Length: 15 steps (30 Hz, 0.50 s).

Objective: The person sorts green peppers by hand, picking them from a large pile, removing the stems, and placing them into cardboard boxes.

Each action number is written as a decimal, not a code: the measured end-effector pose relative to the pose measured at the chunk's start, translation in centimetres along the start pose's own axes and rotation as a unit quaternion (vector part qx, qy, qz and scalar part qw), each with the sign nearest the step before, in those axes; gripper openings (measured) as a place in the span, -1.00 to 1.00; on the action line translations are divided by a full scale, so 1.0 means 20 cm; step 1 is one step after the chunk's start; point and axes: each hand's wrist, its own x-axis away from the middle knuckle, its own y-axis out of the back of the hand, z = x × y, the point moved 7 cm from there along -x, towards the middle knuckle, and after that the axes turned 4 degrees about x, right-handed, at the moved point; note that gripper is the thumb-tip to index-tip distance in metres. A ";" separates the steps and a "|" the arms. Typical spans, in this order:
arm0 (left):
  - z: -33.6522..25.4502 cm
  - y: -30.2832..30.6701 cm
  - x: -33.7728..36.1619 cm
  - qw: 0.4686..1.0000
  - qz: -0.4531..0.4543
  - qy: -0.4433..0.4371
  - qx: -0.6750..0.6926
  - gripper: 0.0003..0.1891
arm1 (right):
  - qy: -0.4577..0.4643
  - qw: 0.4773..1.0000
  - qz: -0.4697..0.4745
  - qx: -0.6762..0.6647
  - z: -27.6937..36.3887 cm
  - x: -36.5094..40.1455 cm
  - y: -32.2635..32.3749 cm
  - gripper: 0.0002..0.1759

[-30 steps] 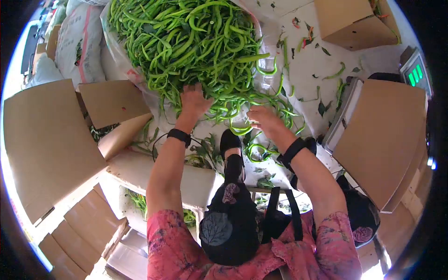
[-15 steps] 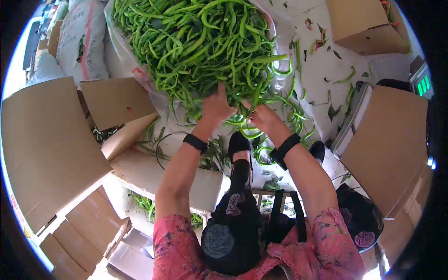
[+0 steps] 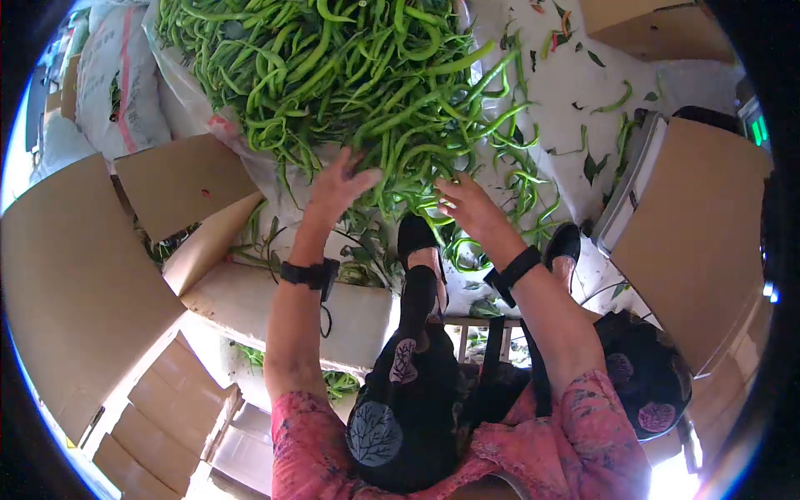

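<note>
A large heap of long green chili peppers [image 3: 333, 83] fills the top middle of the view, spilling toward my feet. At the heap's lower left edge is my left hand [image 3: 340, 185], thumb and fingers spread, its fingertips touching or just over the peppers. My right hand [image 3: 471, 204] hovers by the lower right edge, fingers apart and slightly curled. I see nothing held in either hand. Loose peppers [image 3: 525, 192] lie to the right of the heap on a pale sheet [image 3: 558, 125].
Open cardboard boxes stand on my left [image 3: 92, 283] and right [image 3: 692, 242]. A scale with a green lit display [image 3: 758, 131] is at the right. White sacks [image 3: 125, 83] lean at upper left, and another carton [image 3: 658, 29] sits at upper right. Leaves litter the floor.
My hands have moved apart, the left one leftward and the right one slightly right, and their fingers have opened. Several peppers at the heap's lower right edge lie differently. The view has shifted slightly.
</note>
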 end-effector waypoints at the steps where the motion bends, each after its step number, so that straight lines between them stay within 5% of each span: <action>1: -0.06 -0.06 0.02 0.987 0.034 -0.069 -0.143 -0.18 | 0.014 0.999 -0.006 0.034 0.02 0.00 -0.02 -0.28; 2: -0.11 -0.12 0.05 0.947 0.067 -0.136 -0.282 -0.13 | 0.012 0.999 -0.006 0.032 0.03 -0.01 -0.04 -0.28; 3: -0.12 -0.17 0.07 0.947 0.068 -0.134 -0.283 -0.13 | 0.011 1.000 0.020 0.014 0.05 -0.02 -0.08 -0.29; 5: -0.15 -0.23 0.09 0.900 -0.014 0.012 -0.435 -0.02 | 0.022 0.995 0.099 0.017 0.07 -0.01 -0.19 -0.37; 9: -0.06 -0.23 0.11 0.909 -0.027 -0.013 -0.417 0.00 | 0.013 0.994 0.109 0.010 0.04 0.00 -0.22 -0.48; 11: -0.05 -0.18 0.09 0.951 -0.042 -0.123 -0.280 -0.04 | -0.011 0.995 0.099 0.010 0.02 -0.02 -0.17 -0.45; 15: -0.12 -0.34 0.19 0.938 -0.020 -0.091 -0.334 0.02 | 0.000 0.986 0.070 0.150 0.00 0.01 -0.20 -0.45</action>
